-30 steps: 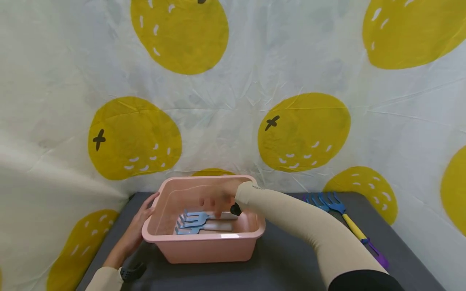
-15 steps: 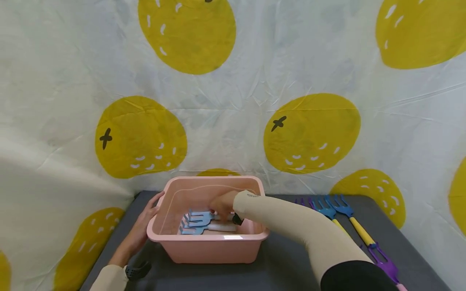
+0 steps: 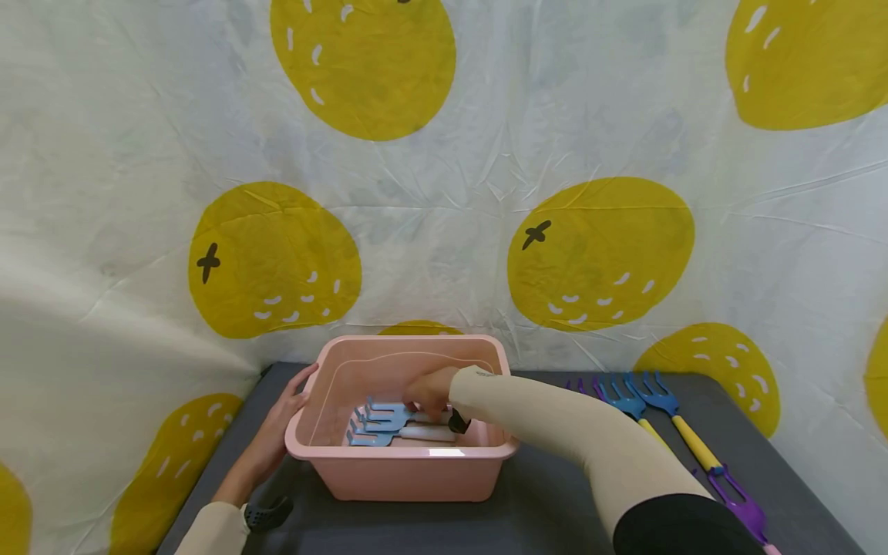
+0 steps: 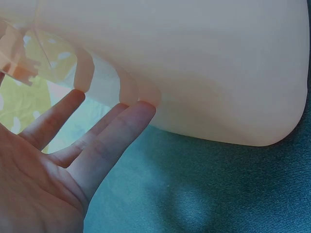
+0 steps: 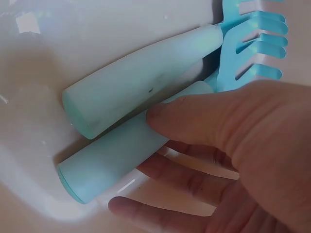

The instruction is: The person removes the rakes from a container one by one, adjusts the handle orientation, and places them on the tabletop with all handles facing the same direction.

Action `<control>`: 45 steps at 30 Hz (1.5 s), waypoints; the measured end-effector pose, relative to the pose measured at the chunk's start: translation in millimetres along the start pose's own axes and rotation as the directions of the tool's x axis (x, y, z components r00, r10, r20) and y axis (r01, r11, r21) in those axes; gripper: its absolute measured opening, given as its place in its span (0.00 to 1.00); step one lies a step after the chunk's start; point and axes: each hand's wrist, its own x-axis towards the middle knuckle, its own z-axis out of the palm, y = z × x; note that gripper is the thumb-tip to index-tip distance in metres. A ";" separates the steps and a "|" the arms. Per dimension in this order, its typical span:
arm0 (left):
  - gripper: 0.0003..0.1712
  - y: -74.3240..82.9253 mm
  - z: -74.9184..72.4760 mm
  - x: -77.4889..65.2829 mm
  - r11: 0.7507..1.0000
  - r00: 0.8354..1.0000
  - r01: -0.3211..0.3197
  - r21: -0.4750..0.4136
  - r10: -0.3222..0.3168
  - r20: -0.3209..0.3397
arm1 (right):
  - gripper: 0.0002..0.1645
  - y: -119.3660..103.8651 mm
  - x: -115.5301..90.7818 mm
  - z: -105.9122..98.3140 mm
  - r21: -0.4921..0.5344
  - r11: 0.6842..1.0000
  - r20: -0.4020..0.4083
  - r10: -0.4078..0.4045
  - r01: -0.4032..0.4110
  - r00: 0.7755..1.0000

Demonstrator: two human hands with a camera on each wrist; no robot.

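Note:
A pink plastic basin point(image 3: 409, 474) stands on the dark table, with light-blue hand forks lying inside it. My right hand point(image 3: 432, 391) reaches down into the basin. In the right wrist view, its thumb and fingers pinch the pale handle of one hand fork point(image 5: 107, 162). A second hand fork point(image 5: 146, 73) lies alongside, its handle untouched. The blue tines point(image 5: 255, 53) point away to the upper right. My left hand point(image 3: 280, 420) rests against the basin's left side. Its fingertips point(image 4: 146, 109) touch the outer wall, fingers fairly straight.
At the table's right lie blue hand forks with yellow handles point(image 3: 696, 442) and a purple hand fork point(image 3: 745, 509). More purple tines show behind my right sleeve point(image 3: 555, 432). A cloth point(image 3: 444, 254) with yellow fruit prints hangs behind the table point(image 3: 555, 501).
My right hand has come down from above the forks and taken hold of one handle. The left hand stays at the basin's side. The view has shifted slightly.

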 end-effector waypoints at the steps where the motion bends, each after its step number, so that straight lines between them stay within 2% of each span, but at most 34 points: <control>1: 0.33 0.4 0.6 0.2 1.000 1.000 -0.002 -0.001 0.002 0.002 | 0.25 0.6 0.0 -0.6 -0.021 1.000 0.010 -0.008 0.009 1.000; 4: 0.33 1.4 2.1 0.5 1.000 1.000 -0.009 0.000 0.009 0.009 | 0.25 3.0 3.7 -3.9 -0.114 0.992 0.042 -0.048 0.052 0.998; 7: 0.33 2.9 2.9 0.0 1.000 1.000 -0.012 0.004 0.012 0.014 | 0.25 4.2 8.1 -9.7 -0.139 0.986 0.078 -0.085 0.095 0.993; 9: 0.33 3.4 2.9 -0.5 1.000 1.000 -0.014 0.006 0.014 0.018 | 0.23 5.0 8.6 -15.1 -0.112 0.989 0.099 -0.087 0.098 0.991; 13: 0.33 2.8 2.3 -2.2 1.000 1.000 -0.019 0.010 0.019 0.015 | 0.14 4.6 -1.7 -30.9 0.019 0.998 0.139 -0.069 0.067 0.988; 14: 0.33 2.6 2.4 -2.7 1.000 1.000 -0.019 0.010 0.019 0.013 | 0.12 3.3 -7.8 -36.7 0.056 0.996 0.144 -0.072 0.065 0.987; 16: 0.33 2.0 2.5 -3.2 1.000 1.000 -0.021 0.007 0.021 0.010 | 0.11 -1.0 -23.6 -49.0 0.061 0.995 0.128 -0.085 0.078 0.988; 19: 0.33 2.3 3.2 -3.0 1.000 1.000 -0.020 0.001 0.020 0.019 | 0.24 -7.3 -54.2 -66.9 0.013 0.991 0.074 -0.131 0.130 0.989; 22: 0.34 2.8 3.5 -2.5 1.000 1.000 -0.020 -0.006 0.020 0.022 | 0.27 -9.0 -82.7 -79.6 -0.024 0.983 0.010 -0.180 0.180 0.984; 25: 0.34 3.2 3.5 -2.6 1.000 1.000 -0.021 -0.012 0.022 0.017 | 0.27 -6.1 -108.4 -89.9 -0.010 0.979 -0.016 -0.202 0.202 0.979; 30: 0.35 3.6 4.3 -3.6 1.000 1.000 -0.015 -0.014 0.015 0.015 | 0.29 7.6 -150.1 -101.9 0.033 0.981 -0.045 -0.190 0.191 0.981; 38: 0.35 7.2 7.9 -2.1 1.000 1.000 0.003 -0.009 -0.003 0.003 | 0.26 48.7 -217.0 -101.4 0.102 0.989 -0.146 -0.088 0.103 0.985; 45: 0.35 8.5 9.6 -1.6 1.000 1.000 0.015 0.005 -0.015 0.004 | 0.27 103.4 -268.8 -71.2 0.216 0.976 -0.217 0.012 0.036 0.976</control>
